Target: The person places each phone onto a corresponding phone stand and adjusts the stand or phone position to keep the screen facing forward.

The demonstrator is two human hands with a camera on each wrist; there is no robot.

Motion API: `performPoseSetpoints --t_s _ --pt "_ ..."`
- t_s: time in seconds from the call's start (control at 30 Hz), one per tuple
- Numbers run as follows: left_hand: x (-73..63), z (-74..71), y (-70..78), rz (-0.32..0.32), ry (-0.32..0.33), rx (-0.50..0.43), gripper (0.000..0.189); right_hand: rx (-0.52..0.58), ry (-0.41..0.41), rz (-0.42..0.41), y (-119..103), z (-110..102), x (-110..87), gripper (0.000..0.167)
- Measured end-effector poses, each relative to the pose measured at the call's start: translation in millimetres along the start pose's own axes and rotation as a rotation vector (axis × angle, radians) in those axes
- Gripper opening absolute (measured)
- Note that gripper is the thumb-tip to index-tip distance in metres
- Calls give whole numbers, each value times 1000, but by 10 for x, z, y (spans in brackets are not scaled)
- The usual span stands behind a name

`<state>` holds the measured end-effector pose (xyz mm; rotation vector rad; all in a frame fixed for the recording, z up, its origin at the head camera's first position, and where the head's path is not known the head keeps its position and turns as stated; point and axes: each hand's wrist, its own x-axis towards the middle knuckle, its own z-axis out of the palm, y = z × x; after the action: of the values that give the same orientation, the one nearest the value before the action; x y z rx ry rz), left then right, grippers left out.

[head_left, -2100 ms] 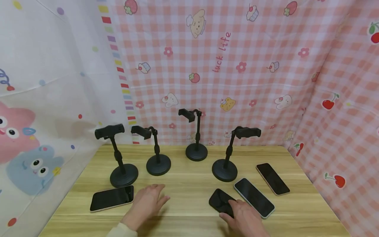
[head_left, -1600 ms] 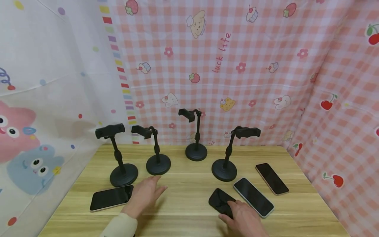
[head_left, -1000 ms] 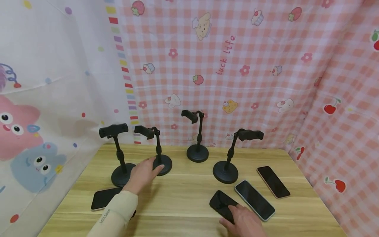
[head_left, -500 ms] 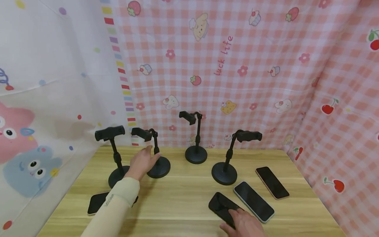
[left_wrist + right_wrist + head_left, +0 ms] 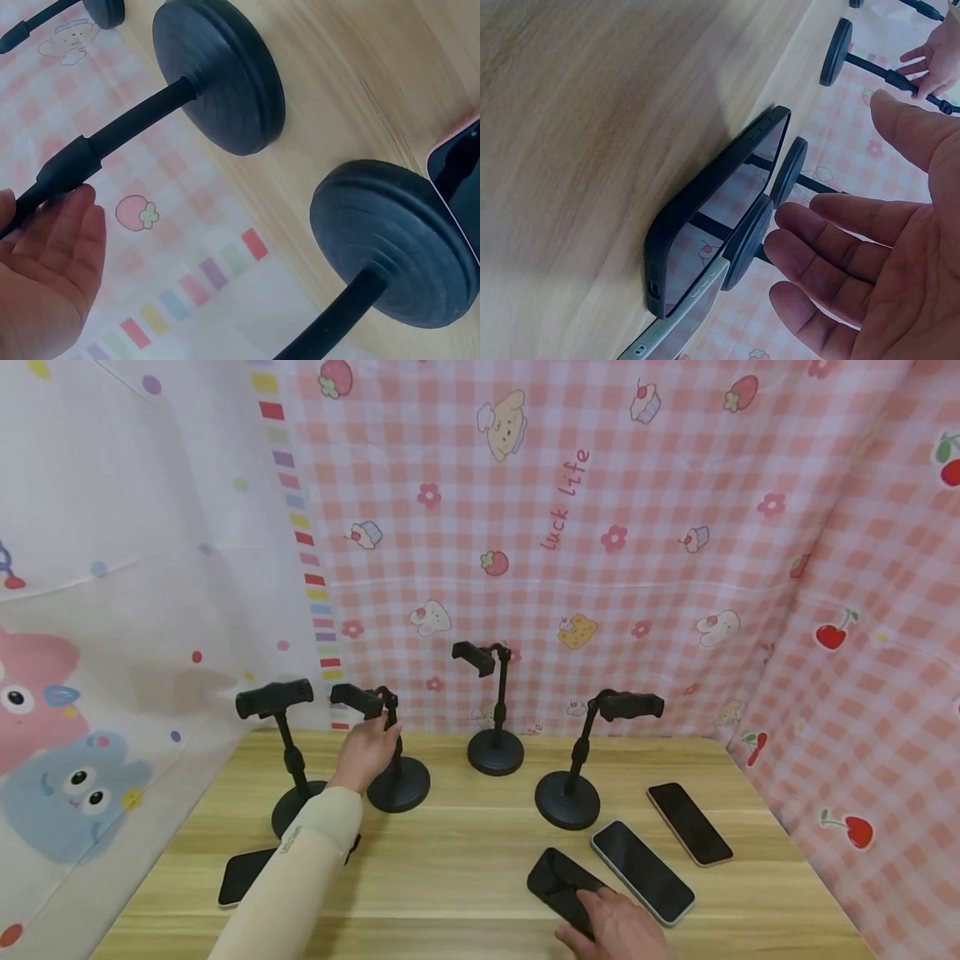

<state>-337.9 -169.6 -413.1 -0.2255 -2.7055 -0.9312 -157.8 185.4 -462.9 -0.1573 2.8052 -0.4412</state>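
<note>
At far left, flat on the wood-grain table [image 5: 450, 877], 1 pink-edged smartphone [image 5: 243, 875], screen dark, partly hidden by the cream sleeve [image 5: 288, 881]. Just behind, a 1st black phone stand [image 5: 294, 763], base partly blocked from view by the same sleeve. Next, left hand [image 5: 365, 753] at the upper stem of a 2nd black phone stand [image 5: 400, 788], thumb on 1 side, fingers on the other; whether actually gripping, impossible to tell. Farther right and set back, a 3rd black phone stand [image 5: 495, 753]. Then a black-cased smartphone [image 5: 558, 885], face up and aslant, in front of a 4th black phone stand [image 5: 567, 802]. Over its near end, right hand [image 5: 622, 927], relaxed and released, fingers loosely bent. Just beside, a pale-edged smartphone [image 5: 643, 872], roughly parallel. At far right, a slim dark-screened smartphone [image 5: 690, 823], near but apart.
</note>
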Motion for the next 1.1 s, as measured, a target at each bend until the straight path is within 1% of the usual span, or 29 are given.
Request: performPoseSetpoints --t_s 0.07,0.13,0.27,0.43,0.6,0.67,0.73,0.87,0.9,0.97,1.1 --pt "13 34 5 -11 27 -27 34 -5 -11 8 -10 5 0 60" --pt "12 73 9 -15 49 -37 29 -9 -17 15 -20 12 -2 60" --pt "-19 142 32 -5 76 -29 32 -26 -15 31 -40 33 -11 60" --pt "-65 210 87 5 88 8 32 -43 -3 39 -35 63 -27 61" --pt "-95 304 189 52 114 76 26 -38 6 26 -29 69 -16 60" --pt "-106 358 233 89 141 89 22 -34 10 17 -36 67 -5 60" --pt "-126 418 271 136 185 91 20 -30 17 5 -36 71 2 60" --pt "-172 493 335 201 242 114 20 -33 29 -3 -35 80 9 60" --pt "-178 500 350 203 249 124 21 -34 32 -4 -35 80 10 60" --pt "-181 501 378 190 242 138 20 -38 31 -2 -40 77 16 60" --pt "-191 521 414 193 250 150 21 -44 24 11 -57 80 28 60"
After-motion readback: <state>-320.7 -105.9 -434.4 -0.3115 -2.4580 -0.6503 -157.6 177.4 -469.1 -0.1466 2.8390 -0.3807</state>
